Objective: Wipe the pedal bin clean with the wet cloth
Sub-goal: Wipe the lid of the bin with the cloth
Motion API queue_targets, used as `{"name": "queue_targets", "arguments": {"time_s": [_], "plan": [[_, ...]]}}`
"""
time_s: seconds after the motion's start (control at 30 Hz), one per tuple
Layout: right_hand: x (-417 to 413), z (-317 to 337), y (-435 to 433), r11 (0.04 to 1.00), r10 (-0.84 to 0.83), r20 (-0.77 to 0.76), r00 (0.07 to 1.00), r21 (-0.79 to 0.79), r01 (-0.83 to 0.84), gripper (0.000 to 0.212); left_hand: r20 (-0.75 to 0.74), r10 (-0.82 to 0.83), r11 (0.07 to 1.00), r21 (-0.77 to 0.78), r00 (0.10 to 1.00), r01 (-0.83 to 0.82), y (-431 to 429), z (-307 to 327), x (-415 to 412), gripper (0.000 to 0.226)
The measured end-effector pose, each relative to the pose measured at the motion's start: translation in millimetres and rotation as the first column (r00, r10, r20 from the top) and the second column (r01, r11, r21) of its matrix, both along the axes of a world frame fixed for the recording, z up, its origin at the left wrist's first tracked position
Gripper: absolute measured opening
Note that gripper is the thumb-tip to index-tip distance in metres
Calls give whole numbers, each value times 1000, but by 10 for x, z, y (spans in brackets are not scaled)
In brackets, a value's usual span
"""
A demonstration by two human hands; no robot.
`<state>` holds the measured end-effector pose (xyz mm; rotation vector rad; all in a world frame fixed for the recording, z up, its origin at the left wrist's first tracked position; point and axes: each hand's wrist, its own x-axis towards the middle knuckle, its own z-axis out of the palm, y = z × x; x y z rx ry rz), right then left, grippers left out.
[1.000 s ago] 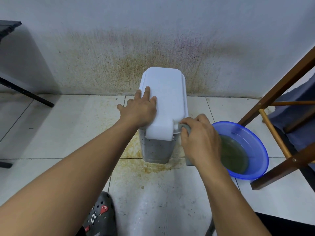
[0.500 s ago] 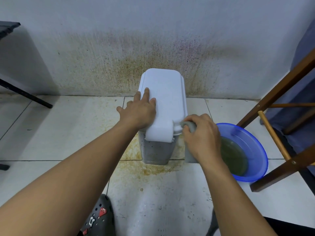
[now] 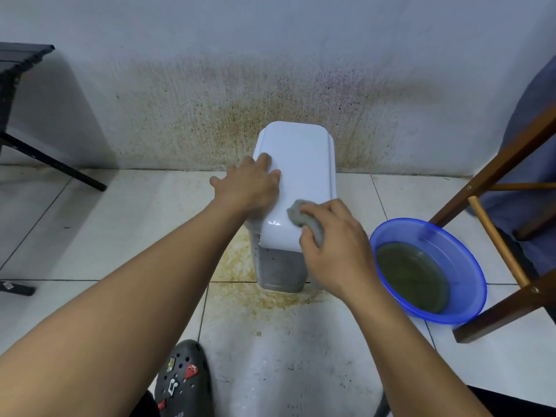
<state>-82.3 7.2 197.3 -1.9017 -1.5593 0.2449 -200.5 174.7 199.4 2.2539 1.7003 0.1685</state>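
The speckled wall (image 3: 270,94) and stained tile floor (image 3: 120,230) frame the bin (image 3: 301,164), a rounded box with a glossy white lid and dull grey body, standing against the wall. The left hand (image 3: 251,188) lies flat and spread on the lid. The right hand (image 3: 337,245) grips the crumpled grey cloth (image 3: 302,216), now moved from the lid's edge onto its top.

Light: even, soft, cool cast; source not visible.
Glare: small bright glint on the pedal bin (image 3: 296,188) lid's near edge; pale sheen on the wet floor (image 3: 270,371).
Shadows: broad, soft grey patch on the wall (image 3: 270,40) at left.
Distortion: wide-angle; forearms swell toward bottom corners.
Focus: sharp centre, slightly soft edges.
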Motion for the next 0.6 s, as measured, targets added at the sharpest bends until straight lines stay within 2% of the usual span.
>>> {"name": "queue_targets", "arguments": {"time_s": [0.07,0.13,0.2,0.3,0.37,0.43,0.6], "plan": [[-4,-21,-86,998,58,-15,998,-4,-58,34,9,14,999,30,1000,-15,162,88,50,48],[-16,-37,-129,999,42,-15,999,2,-42,34,-45,-12,994,111,999,17,283,172,156,51],[-65,-36,-163,999,13,23,1000,42,-14,33,-99,-147,969,184,984,163,368,205,292,58],[-329,14,-164,985,88,196,977,129,-115,32,-185,-413,895,98,892,435,464,117,376,67],[-507,-20,-100,973,164,306,938,104,-204,34,-126,-446,892,23,886,452,499,2,378,67],[-616,-86,-27,976,183,385,905,39,-214,35,-79,-438,898,16,896,440,513,-79,354,68],[-536,-171,-63,994,72,313,947,55,-93,47,-97,-408,913,-25,908,408,513,-77,361,68]]}}
